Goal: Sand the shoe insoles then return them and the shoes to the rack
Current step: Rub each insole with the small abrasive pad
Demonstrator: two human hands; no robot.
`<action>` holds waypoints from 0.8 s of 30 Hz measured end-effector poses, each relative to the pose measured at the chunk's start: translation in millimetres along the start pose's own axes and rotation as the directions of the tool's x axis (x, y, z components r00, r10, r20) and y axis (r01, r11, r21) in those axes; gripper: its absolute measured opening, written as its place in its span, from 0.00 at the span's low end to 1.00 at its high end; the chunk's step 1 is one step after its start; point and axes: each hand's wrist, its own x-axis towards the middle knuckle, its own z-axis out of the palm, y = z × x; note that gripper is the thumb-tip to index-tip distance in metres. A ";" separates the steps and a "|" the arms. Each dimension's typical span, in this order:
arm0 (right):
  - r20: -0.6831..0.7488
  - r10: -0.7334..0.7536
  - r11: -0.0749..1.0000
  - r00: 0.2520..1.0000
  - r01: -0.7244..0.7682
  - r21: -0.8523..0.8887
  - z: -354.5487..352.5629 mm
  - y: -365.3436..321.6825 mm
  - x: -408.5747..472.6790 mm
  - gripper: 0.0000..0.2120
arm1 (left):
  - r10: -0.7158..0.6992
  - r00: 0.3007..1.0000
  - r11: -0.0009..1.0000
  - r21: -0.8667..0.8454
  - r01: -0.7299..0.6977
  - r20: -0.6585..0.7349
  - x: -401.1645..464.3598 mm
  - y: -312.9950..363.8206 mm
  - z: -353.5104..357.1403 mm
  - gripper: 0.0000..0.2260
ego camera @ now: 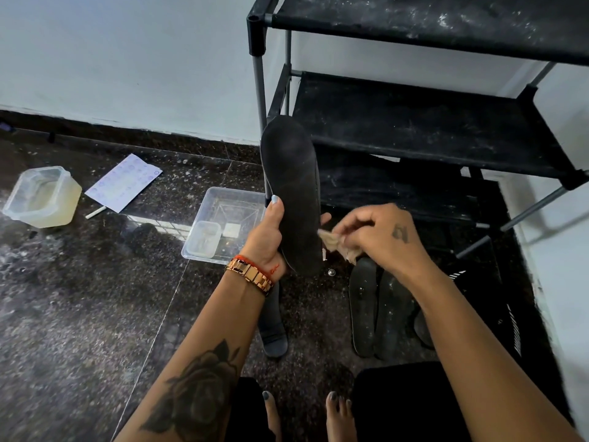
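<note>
Tub: a clear plastic tub with pale yellowish liquid [41, 199] sits on the dark speckled stone floor [79, 298] at the left of the frame.
Paper: a white sheet printed with small circles [124, 183] lies just right of the tub, with a thin white stick [95, 213] beside it.
Tray: a clear plastic tray with a small box inside [223, 226] sits on the floor near the middle.
Left hand: the left hand [267, 237] is wrapped around the lower half of the black flat foam insole [291, 193] and holds it upright in the middle of the frame, thumb on its left edge.
Right hand: the right hand [379, 234] pinches a crumpled tan piece of sandpaper [334, 244] at the right edge of the insole, low down.
Floor insoles: two more black insoles [379, 311] lie side by side on the floor below the right hand, and a grey one [272, 323] lies under the left wrist.
Rack: the black shoe rack with grey metal poles [414, 122] stands at the upper right, dusty, with no shoes seen on the shelves in view.
Do it well: I think it helps to hold the insole still with a firm grip, rub the sandpaper in short even strokes over the whole face, and not press so hard that the soft foam bends.
How far: the other insoles and the trip to the rack look like they are yet to come.
</note>
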 end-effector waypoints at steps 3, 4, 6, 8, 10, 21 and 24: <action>-0.035 -0.047 0.997 0.998 0.049 0.060 8.2 -4.0 -0.2 0.09 | 0.021 1.000 0.998 0.068 -0.020 -0.015 -1.3 -1.0 1.3 0.19; 0.012 -0.081 0.997 0.997 0.081 -0.003 13.9 -4.7 -0.6 0.08 | 0.023 1.000 0.997 0.078 -0.021 -0.019 -1.2 -1.6 1.0 0.19; 0.129 -0.097 0.988 0.987 0.111 -0.103 22.3 -7.7 -1.8 0.08 | 0.021 0.999 0.997 0.070 -0.019 -0.041 -0.5 -1.5 -0.2 0.19; 0.238 -0.015 0.992 0.971 0.044 -0.118 20.9 -8.9 -0.1 0.10 | -0.006 1.000 0.999 0.038 0.007 -0.006 0.2 -0.6 -2.1 0.21; 0.322 0.124 0.987 0.939 -0.083 -0.139 13.4 -6.0 0.4 0.13 | -0.014 1.000 1.000 0.014 0.013 0.027 3.4 -0.9 -5.1 0.23; 0.105 0.158 0.871 0.982 -0.189 0.454 17.1 -9.5 3.0 0.07 | 0.069 0.997 0.992 0.110 -0.064 -0.041 4.5 -3.8 -1.4 0.20; 0.065 -0.042 0.993 0.997 0.034 0.112 37.4 -10.5 -3.7 0.05 | 0.083 0.995 0.992 0.098 -0.078 -0.057 3.7 -3.6 -1.0 0.18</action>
